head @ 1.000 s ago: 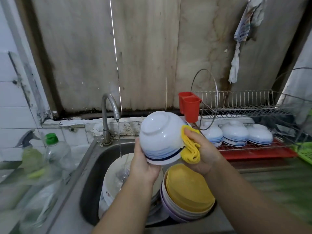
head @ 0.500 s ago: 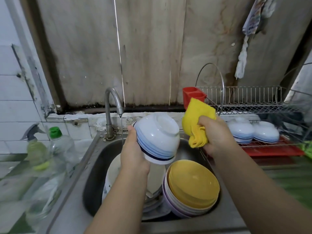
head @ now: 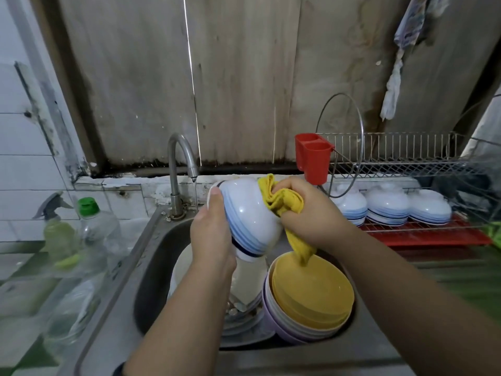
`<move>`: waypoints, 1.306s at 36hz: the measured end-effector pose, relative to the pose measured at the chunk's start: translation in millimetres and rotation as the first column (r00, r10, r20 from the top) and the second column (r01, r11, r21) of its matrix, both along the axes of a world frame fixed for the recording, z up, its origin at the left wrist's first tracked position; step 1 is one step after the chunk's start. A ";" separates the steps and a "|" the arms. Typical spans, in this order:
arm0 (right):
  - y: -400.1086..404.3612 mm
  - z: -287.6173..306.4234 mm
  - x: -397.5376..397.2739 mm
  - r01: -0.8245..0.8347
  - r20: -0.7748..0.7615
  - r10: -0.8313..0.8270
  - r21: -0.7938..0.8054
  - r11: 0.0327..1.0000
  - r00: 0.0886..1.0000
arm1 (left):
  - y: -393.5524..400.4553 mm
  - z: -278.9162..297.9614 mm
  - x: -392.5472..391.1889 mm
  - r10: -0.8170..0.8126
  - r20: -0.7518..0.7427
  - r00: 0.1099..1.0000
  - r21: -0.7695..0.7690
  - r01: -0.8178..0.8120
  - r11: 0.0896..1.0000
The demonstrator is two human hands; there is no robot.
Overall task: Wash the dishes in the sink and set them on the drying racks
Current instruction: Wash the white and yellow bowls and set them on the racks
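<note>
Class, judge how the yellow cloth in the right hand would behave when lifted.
Probably floppy: the yellow cloth bunches in the right hand and its tail droops. Likely light. Possibly wet and clingy, pressed against the white blue-striped bowl.

Stacked bowls (head: 311, 299) sat in the sink (head: 151, 267) at lower centre; the drying rack (head: 406, 161) stood right, bottles (head: 92, 229) left.

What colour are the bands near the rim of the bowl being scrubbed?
Light blue bands, then one dark navy line nearest the rim, on the white bowl. Head view, the only one.

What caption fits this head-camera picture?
Left hand holds bowl over sink; right hand wipes with cloth.
</note>
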State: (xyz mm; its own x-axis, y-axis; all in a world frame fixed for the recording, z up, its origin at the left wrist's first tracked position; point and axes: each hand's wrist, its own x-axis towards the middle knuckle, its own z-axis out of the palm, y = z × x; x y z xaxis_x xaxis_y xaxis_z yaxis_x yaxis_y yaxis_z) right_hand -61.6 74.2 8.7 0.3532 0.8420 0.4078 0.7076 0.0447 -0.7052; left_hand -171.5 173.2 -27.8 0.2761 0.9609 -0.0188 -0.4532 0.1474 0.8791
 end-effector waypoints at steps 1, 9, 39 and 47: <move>-1.7 0.0 -1.8 -0.024 -0.055 0.025 0.028 0.999 0.998 | 0.1 -0.3 -1.1 0.002 -0.005 1.000 -0.007 -0.002 1.000; -9.8 1.0 19.0 -0.057 -0.380 -0.035 -0.227 0.972 0.924 | 5.9 -7.1 -9.8 -0.046 -0.048 0.998 -0.071 0.042 0.997; 44.3 21.7 -3.0 -0.078 -0.285 -0.006 -0.282 0.956 0.959 | -7.9 16.1 -22.9 -0.059 -0.354 0.933 0.235 0.150 0.960; 42.8 -30.4 -1.3 0.021 -0.999 -0.009 -0.009 1.000 -0.039 | -1.2 33.8 -6.7 0.099 -0.034 0.995 0.021 -0.098 0.995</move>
